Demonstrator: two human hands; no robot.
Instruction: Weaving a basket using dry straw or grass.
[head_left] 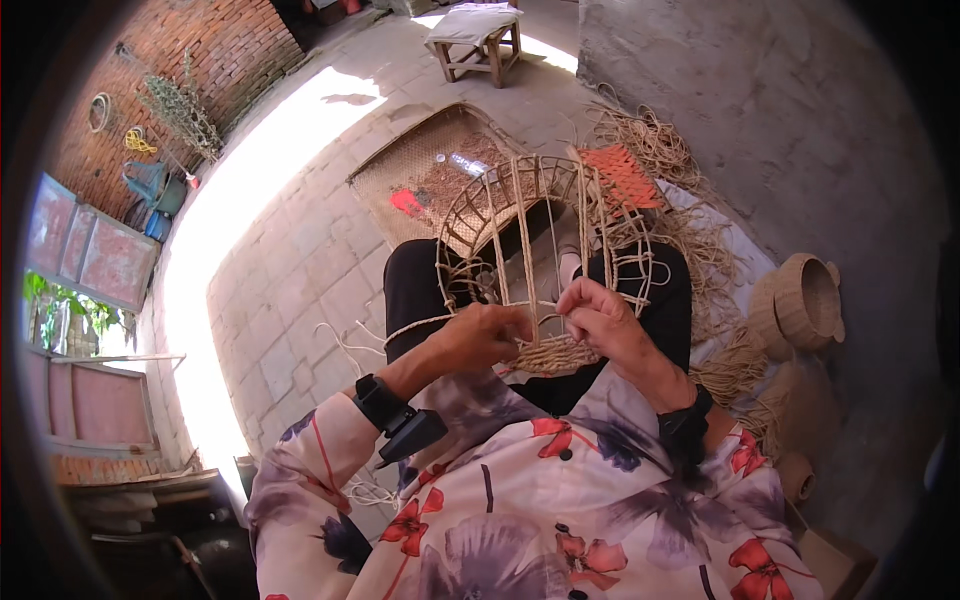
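A half-made basket with a round stick frame (470,212) rests across my lap, between my knees. Straw cords (524,235) run lengthwise over its open middle, and a band of close weaving (548,357) lies at the end nearest my body. My left hand (487,334) is closed at that end, its fingers curled around a straw cord that trails off to the left. Close beside it, my right hand (603,318) pinches a thin strand between thumb and forefinger. The fingertips of both hands nearly meet above the weaving, and partly hide it.
Loose straw cord (655,145) lies heaped along the right, beside an orange woven piece (620,178). Round woven baskets (808,298) stand by the grey wall (780,120). Ahead are a woven mat (385,165) with scraps on it and a cushioned wooden stool (475,30).
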